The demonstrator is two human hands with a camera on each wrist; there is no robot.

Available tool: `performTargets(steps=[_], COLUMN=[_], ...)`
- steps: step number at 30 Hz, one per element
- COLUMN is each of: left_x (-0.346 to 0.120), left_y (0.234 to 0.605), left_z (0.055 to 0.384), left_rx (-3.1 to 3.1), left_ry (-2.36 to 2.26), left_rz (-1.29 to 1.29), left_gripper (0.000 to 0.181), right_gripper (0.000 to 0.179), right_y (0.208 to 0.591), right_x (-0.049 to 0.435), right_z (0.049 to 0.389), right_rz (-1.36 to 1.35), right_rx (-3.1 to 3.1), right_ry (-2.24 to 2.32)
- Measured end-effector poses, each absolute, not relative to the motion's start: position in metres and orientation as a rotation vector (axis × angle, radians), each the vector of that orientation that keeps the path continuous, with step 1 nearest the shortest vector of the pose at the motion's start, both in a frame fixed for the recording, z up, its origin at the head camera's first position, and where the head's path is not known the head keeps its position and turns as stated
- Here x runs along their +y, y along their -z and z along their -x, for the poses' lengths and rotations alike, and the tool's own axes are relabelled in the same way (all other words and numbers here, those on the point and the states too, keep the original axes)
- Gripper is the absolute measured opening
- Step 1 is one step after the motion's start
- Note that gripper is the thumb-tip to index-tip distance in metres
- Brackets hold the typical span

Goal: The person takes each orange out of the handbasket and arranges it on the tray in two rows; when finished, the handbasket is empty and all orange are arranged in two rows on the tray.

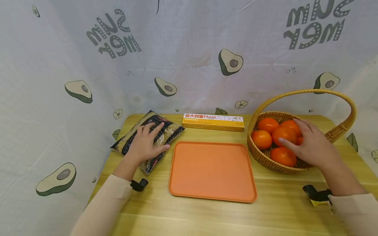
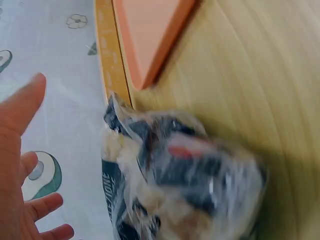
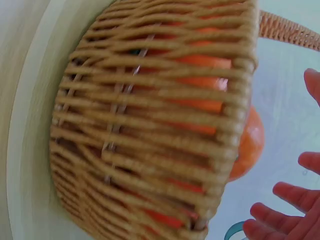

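Observation:
My left hand (image 1: 143,144) hovers over a clear and black plastic bag of pasta (image 1: 160,157), fingers spread and holding nothing. In the left wrist view there is a gap between the fingers and the crinkled bag (image 2: 185,175). On the other side, my right hand (image 1: 314,144) reaches over a wicker basket (image 1: 273,165) with spread, relaxed fingers. Several smooth orange-red tomatoes (image 1: 283,156) fill the basket. The right wrist view shows the woven basket side (image 3: 150,110), with the fingers above its rim, apart from the tomato (image 3: 252,142) that peeks over.
An orange rectangular tray (image 1: 211,172) lies mid-table between both hands. Behind it, a yellow and white pasta box (image 1: 213,123) lies along the back edge. The basket's tall arched handle (image 1: 307,91) rises by the right hand. A printed curtain (image 1: 189,59) hangs behind the wooden table (image 1: 189,216).

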State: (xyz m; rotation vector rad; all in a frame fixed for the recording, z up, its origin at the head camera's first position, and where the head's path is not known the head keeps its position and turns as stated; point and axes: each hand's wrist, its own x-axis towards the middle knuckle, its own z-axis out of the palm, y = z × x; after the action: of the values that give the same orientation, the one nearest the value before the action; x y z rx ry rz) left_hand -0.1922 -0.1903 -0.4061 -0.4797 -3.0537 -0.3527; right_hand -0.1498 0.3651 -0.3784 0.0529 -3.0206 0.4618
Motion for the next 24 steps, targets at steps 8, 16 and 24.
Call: performTargets(steps=[8,16,24], left_x=[-0.176,-0.164,-0.153], left_y=[0.410,0.419,0.439], left_z=[0.181,0.169,0.160], left_rx=[-2.990,-3.001,-2.998], left_ry=[0.380,0.679,0.870], left_rz=[0.480,0.441,0.409], left_gripper=[0.089,0.084,0.076], right_gripper=[0.101,0.102,0.097], right_y=[0.377,0.382,0.391], right_x=[0.357,0.355,0.356], right_z=[0.147,0.146,0.146], right_rz=[-0.008,0.026,0.074], right_rx=[-3.007,-2.982,-2.925], right_ry=[-0.546,-0.636,-0.750])
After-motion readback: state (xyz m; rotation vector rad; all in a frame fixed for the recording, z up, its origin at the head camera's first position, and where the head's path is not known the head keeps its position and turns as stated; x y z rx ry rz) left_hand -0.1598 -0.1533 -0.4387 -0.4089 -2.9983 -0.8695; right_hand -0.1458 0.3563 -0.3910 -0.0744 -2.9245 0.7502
